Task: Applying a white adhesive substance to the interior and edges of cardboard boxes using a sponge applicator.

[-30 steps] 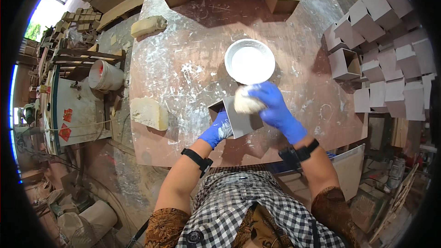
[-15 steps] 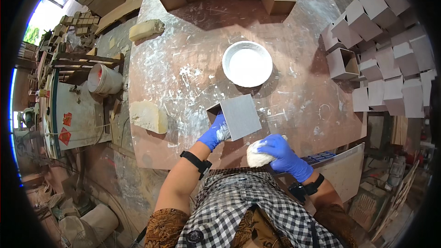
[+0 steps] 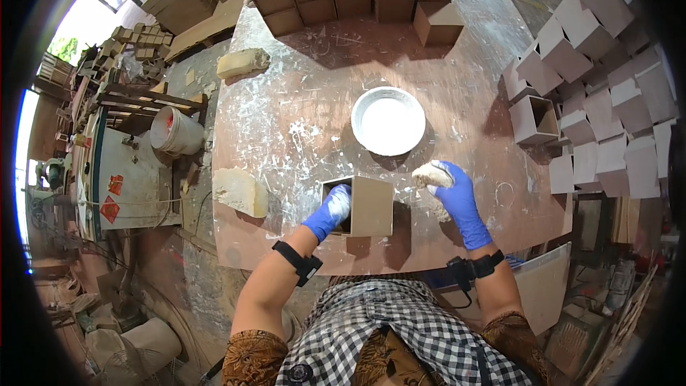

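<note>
At the lower centre of the frame, the box [image 3: 373, 206] is carried over the desk [image 3: 300, 104], with the left hand [image 3: 331, 211] inserted in it; whether the left grip is spread or pressed outward cannot be told. Just right, apart from the box, the sponge [image 3: 431, 174] is pinched by the right hand [image 3: 459, 200]. Bare brown is shown on the box's visible face, so little seems done there. The opening is turned left; the long axis cannot be told. Beyond, a basin [image 3: 356, 123] is set mid-frame. Whitened boxes [image 3: 612, 147] are stacked at right; brown boxes [image 3: 352, 3], apparently left untreated, at the top.
</note>
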A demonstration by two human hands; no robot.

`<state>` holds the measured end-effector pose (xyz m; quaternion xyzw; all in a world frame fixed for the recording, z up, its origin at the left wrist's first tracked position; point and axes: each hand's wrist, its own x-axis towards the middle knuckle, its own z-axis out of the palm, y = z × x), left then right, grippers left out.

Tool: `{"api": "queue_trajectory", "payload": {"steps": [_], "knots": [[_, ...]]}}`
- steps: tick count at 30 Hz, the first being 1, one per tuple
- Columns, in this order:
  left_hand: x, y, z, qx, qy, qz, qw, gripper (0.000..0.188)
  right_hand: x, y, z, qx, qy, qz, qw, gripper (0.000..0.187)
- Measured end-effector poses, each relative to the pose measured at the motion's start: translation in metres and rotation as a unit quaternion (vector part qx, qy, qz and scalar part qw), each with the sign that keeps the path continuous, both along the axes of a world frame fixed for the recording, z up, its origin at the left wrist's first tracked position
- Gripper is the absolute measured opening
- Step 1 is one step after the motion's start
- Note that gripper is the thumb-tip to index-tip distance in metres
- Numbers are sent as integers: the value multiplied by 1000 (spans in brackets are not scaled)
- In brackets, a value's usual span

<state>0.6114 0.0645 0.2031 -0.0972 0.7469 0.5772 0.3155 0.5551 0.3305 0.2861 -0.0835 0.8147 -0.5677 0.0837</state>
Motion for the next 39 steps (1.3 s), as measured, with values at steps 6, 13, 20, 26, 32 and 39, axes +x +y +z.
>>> {"api": "queue_trajectory", "payload": {"steps": [6,13,20,26,32,39], "knots": [[16,32,14,-91,188,-77,975,30,-55,-33,3,224,151,9,963,40],[24,17,-8,-97,169,-40,980,28,-106,-87,4,468,255,130,836,26],[27,15,-8,-131,82,61,986,36,-130,-109,-18,554,189,214,782,22],[29,12,1,74,146,115,980,25,-122,-80,-7,475,164,154,851,27],[10,30,10,98,188,107,971,22,-89,-71,-11,516,227,173,808,26],[11,32,-32,200,112,118,966,36,-32,-40,-5,460,167,194,850,36]]}}
